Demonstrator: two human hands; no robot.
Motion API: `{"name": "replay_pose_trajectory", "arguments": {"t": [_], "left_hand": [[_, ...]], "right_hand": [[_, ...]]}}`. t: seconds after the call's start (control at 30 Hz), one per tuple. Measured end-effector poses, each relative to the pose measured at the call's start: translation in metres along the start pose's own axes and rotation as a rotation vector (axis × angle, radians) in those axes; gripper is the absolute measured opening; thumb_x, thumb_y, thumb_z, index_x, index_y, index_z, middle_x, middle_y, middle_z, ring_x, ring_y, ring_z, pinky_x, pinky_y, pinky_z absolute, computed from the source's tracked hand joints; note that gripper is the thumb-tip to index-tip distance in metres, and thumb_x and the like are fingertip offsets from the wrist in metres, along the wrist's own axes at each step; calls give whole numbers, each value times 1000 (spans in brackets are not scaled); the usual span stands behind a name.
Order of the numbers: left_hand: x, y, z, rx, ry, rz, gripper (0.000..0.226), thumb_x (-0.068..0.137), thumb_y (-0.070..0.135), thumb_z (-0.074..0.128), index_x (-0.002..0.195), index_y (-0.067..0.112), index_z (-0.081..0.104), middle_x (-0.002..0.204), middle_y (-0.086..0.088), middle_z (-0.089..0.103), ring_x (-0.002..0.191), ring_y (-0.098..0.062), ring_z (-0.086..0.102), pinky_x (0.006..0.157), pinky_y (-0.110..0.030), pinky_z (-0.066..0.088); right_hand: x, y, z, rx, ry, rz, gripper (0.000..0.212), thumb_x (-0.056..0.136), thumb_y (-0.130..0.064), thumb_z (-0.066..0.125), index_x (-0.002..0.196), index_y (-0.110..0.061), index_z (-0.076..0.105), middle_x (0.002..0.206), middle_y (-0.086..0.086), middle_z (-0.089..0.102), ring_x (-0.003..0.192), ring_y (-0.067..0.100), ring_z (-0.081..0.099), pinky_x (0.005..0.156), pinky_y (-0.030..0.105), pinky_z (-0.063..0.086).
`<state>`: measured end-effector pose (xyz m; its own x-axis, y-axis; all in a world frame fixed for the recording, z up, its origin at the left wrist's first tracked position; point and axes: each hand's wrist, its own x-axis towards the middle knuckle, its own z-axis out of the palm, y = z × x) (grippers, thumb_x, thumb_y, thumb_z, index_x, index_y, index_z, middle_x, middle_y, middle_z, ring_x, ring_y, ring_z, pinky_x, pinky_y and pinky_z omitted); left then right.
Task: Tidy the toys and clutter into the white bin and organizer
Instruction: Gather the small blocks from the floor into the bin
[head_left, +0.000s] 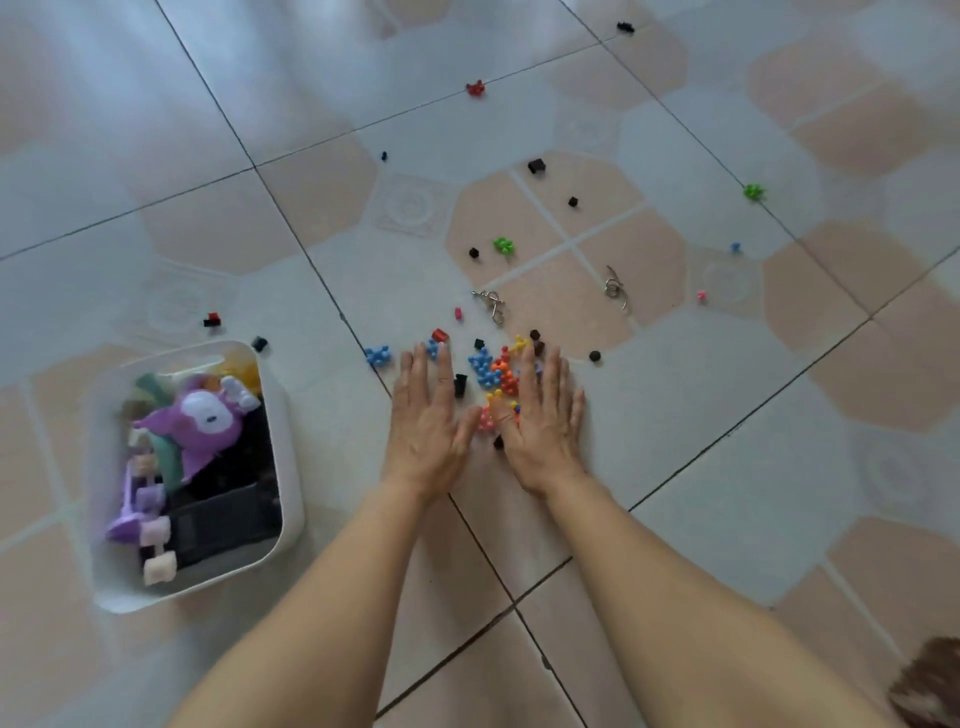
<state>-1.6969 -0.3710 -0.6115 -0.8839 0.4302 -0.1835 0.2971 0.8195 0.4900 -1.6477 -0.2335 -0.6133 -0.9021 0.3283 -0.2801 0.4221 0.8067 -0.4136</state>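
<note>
A heap of small coloured plastic pieces (491, 371), blue, orange, red, yellow and pink, lies on the tiled floor between my hands. My left hand (428, 418) rests flat and open on the floor left of the heap. My right hand (540, 415) lies flat and open on the heap's right side, covering part of it. The white bin (288, 415) stands to the left, holding a purple plush toy (205, 421), purple and cream plastic parts and dark items. The organizer is not in view.
Loose pieces are scattered further out: green ones (503, 245) (753, 191), a red one (475, 88), several small black blocks such as (536, 166), and two metal ring puzzles (491, 304) (615, 287). A brown object (930, 686) shows at the bottom right corner.
</note>
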Motion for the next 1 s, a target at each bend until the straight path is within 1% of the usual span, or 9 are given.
{"name": "replay_pose_trajectory", "arguments": {"t": [0.1, 0.2, 0.3, 0.47, 0.53, 0.63, 0.73, 0.9, 1.0], "left_hand": [[20, -11, -7, 71, 53, 13, 75, 92, 55, 24, 151, 18, -4, 159, -12, -12, 146, -29, -18, 117, -40, -12], [38, -27, -21, 137, 85, -75, 71, 97, 44, 32, 151, 19, -8, 159, -12, -16, 145, -30, -22, 117, -44, -13], [51, -41, -27, 158, 63, -91, 70, 98, 44, 29, 151, 19, -7, 159, -12, -14, 145, -30, -21, 118, -45, -11], [92, -42, -27, 169, 45, 27, 68, 98, 49, 24, 151, 21, -5, 160, -8, -11, 147, -22, -16, 118, -37, -11], [111, -34, -26, 162, 24, 90, 66, 99, 47, 23, 151, 21, -7, 160, -6, -12, 147, -20, -15, 118, -34, -10], [139, -16, -24, 131, -29, 174, 63, 100, 43, 25, 151, 22, -6, 160, -5, -11, 147, -19, -13, 119, -34, -8], [162, 0, -20, 110, -72, 203, 60, 101, 39, 24, 151, 21, -5, 161, -4, -9, 147, -17, -13, 119, -33, -9], [173, 4, -22, 39, -92, 265, 56, 101, 28, 29, 151, 15, 8, 161, -3, 9, 149, -16, -1, 121, -32, -2], [154, -5, -22, 3, -99, 305, 59, 96, 37, 24, 151, 17, 16, 160, -2, 16, 149, -15, 3, 120, -30, 0]], "right_hand": [[20, -4, -16, 39, 90, -6, 76, 91, -63, 16, 151, -28, -12, 158, 4, -25, 145, 17, -24, 113, 44, -18], [40, 16, -40, -16, 132, 34, 69, 98, -54, 25, 151, -29, -12, 158, 5, -25, 146, 18, -22, 113, 45, -18], [69, 41, -62, -91, 132, 81, 67, 100, -49, 27, 153, -28, -7, 159, 6, -22, 147, 20, -19, 115, 48, -14], [122, 65, -79, -120, 115, 159, 65, 100, -49, 29, 153, -29, -1, 161, 5, -15, 149, 20, -11, 118, 47, -9], [134, 63, -75, -114, 86, 111, 64, 100, -49, 28, 154, -28, 1, 162, 4, -13, 149, 20, -11, 119, 45, -8], [140, 50, -62, -170, 33, -57, 63, 100, -49, 24, 153, -29, -3, 161, 0, -15, 148, 17, -13, 118, 44, -9], [158, 32, -58, -146, 30, -167, 62, 101, -47, 23, 153, -29, -5, 161, -1, -15, 148, 15, -13, 118, 45, -9], [178, 13, -63, -145, -112, -285, 55, 103, -42, 20, 153, -27, 4, 162, -9, -3, 149, 14, -10, 118, 43, -9], [159, 20, -62, -156, -151, -376, 55, 103, -42, 21, 154, -28, 4, 162, -11, -3, 148, 12, -11, 117, 39, -10]]}}
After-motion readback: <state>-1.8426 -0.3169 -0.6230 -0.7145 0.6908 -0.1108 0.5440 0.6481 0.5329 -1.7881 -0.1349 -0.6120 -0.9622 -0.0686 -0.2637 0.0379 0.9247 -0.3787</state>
